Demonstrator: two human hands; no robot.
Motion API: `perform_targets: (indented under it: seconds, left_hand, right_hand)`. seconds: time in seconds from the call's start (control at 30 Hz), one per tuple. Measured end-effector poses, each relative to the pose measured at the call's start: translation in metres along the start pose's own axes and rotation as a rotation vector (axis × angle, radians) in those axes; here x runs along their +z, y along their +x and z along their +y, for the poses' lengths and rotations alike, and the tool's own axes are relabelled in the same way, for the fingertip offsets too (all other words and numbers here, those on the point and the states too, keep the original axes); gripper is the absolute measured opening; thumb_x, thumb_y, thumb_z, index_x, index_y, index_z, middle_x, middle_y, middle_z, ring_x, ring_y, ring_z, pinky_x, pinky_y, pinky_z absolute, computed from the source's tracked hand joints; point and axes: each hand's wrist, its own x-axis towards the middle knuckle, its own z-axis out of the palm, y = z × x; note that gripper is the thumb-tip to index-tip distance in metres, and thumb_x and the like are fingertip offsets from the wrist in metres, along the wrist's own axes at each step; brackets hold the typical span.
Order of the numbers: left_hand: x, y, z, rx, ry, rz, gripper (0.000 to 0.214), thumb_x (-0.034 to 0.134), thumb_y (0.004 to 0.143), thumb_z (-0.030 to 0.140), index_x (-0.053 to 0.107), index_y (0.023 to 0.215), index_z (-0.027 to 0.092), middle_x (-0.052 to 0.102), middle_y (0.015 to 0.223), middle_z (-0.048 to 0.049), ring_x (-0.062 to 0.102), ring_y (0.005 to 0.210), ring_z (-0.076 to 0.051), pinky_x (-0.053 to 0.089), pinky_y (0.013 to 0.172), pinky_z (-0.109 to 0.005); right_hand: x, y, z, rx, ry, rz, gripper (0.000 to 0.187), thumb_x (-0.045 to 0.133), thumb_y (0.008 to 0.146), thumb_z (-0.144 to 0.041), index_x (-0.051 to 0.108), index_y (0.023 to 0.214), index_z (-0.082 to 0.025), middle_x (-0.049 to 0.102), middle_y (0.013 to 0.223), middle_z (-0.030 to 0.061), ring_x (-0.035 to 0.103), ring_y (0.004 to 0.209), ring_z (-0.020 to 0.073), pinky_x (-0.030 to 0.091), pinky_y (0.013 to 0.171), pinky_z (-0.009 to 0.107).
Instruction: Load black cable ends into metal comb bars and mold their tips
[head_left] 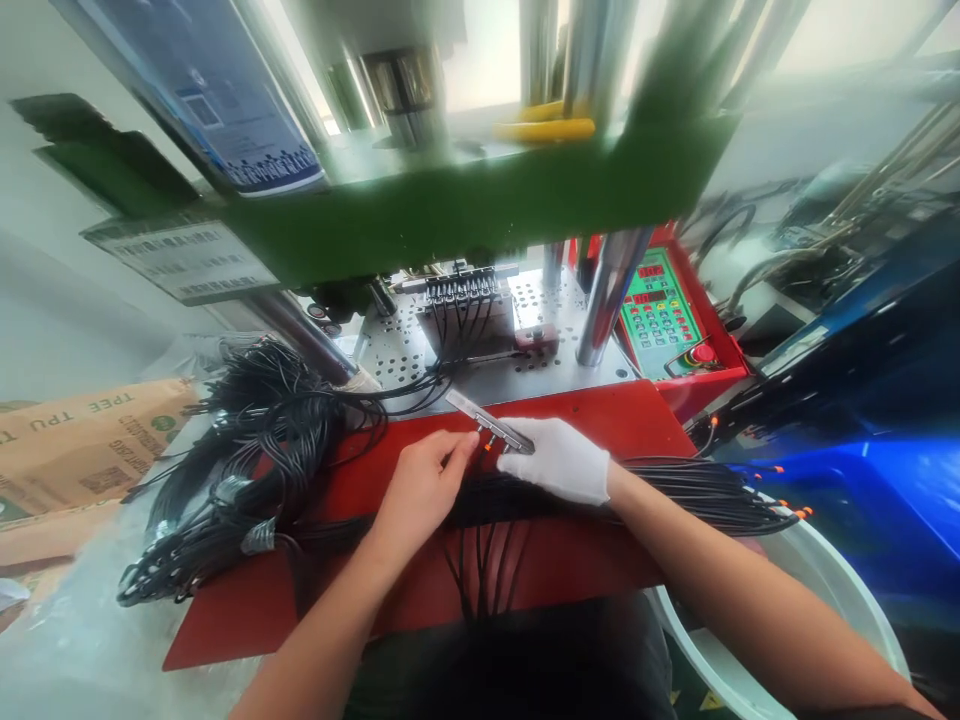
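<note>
In a white glove, my right hand [562,460] grips a narrow metal bar fixture [480,412], tilted over the red table [615,415]. Small orange-tipped connectors [489,446] stick out along the bar's near side. My bare left hand [427,475] is closed, thumb and finger pinched at the bar's near edge beside these tips. What sits inside that pinch is too small to make out. Black cables [480,570] hang below my hands over the table's front. Behind, a row of black cable ends [461,288] sits in the press on a perforated metal plate [405,365].
A large bundle of black cables [292,430] lies at the left; another [697,490] extends right above a white bucket [847,600]. The press's green beam [480,215] and steel column [611,295] stand ahead. A red control box [709,330] stands right, brown paper sacks [97,440] left.
</note>
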Motion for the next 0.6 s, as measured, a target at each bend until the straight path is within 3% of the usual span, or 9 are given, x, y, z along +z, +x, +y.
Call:
perform_targets:
  seconds: [0.07, 0.13, 0.2, 0.3, 0.4, 0.5, 0.6]
  left_hand:
    - [-0.009, 0.010, -0.005, 0.061, 0.169, 0.168, 0.029, 0.045, 0.092, 0.039, 0.067, 0.091, 0.019, 0.062, 0.078, -0.0025, 0.055, 0.071, -0.017, 0.039, 0.069, -0.027]
    - [-0.016, 0.024, -0.012, 0.100, 0.333, 0.340, 0.030, 0.044, 0.093, 0.039, 0.064, 0.102, 0.018, 0.063, 0.090, -0.0066, 0.057, 0.083, -0.021, 0.041, 0.077, -0.030]
    - [-0.018, 0.042, -0.020, 0.151, 0.490, 0.422, 0.035, 0.045, 0.092, 0.040, 0.059, 0.112, 0.015, 0.061, 0.104, -0.0117, 0.055, 0.099, -0.027, 0.040, 0.087, -0.035]
    - [-0.013, 0.069, -0.036, 0.163, 0.683, 0.378, 0.051, 0.051, 0.088, 0.042, 0.048, 0.126, 0.009, 0.058, 0.114, -0.0179, 0.050, 0.108, -0.033, 0.038, 0.091, -0.041]
    - [-0.004, 0.084, -0.057, 0.074, 0.760, 0.287, 0.056, 0.056, 0.084, 0.041, 0.046, 0.126, 0.006, 0.061, 0.108, -0.0194, 0.053, 0.103, -0.034, 0.039, 0.086, -0.042]
    - [-0.001, 0.087, -0.073, 0.031, 0.747, 0.253, 0.028, 0.057, 0.081, 0.030, 0.060, 0.100, 0.009, 0.066, 0.092, -0.0173, 0.058, 0.093, -0.034, 0.040, 0.079, -0.041]
    - [-0.007, 0.078, -0.071, 0.042, 0.711, 0.251, 0.013, 0.052, 0.082, 0.020, 0.062, 0.087, 0.013, 0.068, 0.082, -0.0132, 0.062, 0.081, -0.031, 0.041, 0.071, -0.038]
  right_hand:
    - [0.004, 0.004, 0.002, 0.080, -0.190, 0.073, 0.024, 0.052, 0.081, -0.026, 0.070, 0.096, -0.022, 0.068, 0.080, -0.0009, 0.058, 0.071, 0.0146, 0.041, 0.068, 0.024]
    - [0.012, 0.007, 0.005, 0.187, -0.400, 0.152, 0.022, 0.050, 0.080, -0.028, 0.070, 0.076, -0.021, 0.066, 0.072, 0.0020, 0.057, 0.067, 0.0161, 0.038, 0.064, 0.026]
    - [0.022, 0.009, 0.008, 0.254, -0.559, 0.218, 0.023, 0.052, 0.079, -0.032, 0.069, 0.070, -0.020, 0.066, 0.074, 0.0050, 0.057, 0.070, 0.0182, 0.038, 0.066, 0.028]
    - [0.030, 0.007, 0.009, 0.279, -0.675, 0.270, 0.023, 0.054, 0.078, -0.034, 0.070, 0.072, -0.020, 0.065, 0.083, 0.0079, 0.058, 0.076, 0.0200, 0.038, 0.069, 0.029]
    - [0.019, 0.009, 0.002, 0.235, -0.652, 0.201, 0.024, 0.052, 0.080, -0.035, 0.071, 0.075, -0.020, 0.063, 0.082, 0.0067, 0.057, 0.073, 0.0180, 0.037, 0.067, 0.028]
    - [-0.012, 0.032, -0.013, 0.127, -0.539, 0.178, 0.027, 0.049, 0.085, -0.033, 0.071, 0.078, -0.020, 0.063, 0.074, 0.0038, 0.055, 0.069, 0.0161, 0.038, 0.065, 0.027]
    - [-0.054, 0.079, -0.030, 0.096, -0.427, 0.312, 0.030, 0.047, 0.090, -0.036, 0.068, 0.097, -0.015, 0.065, 0.082, 0.0056, 0.057, 0.070, 0.0154, 0.043, 0.065, 0.027]
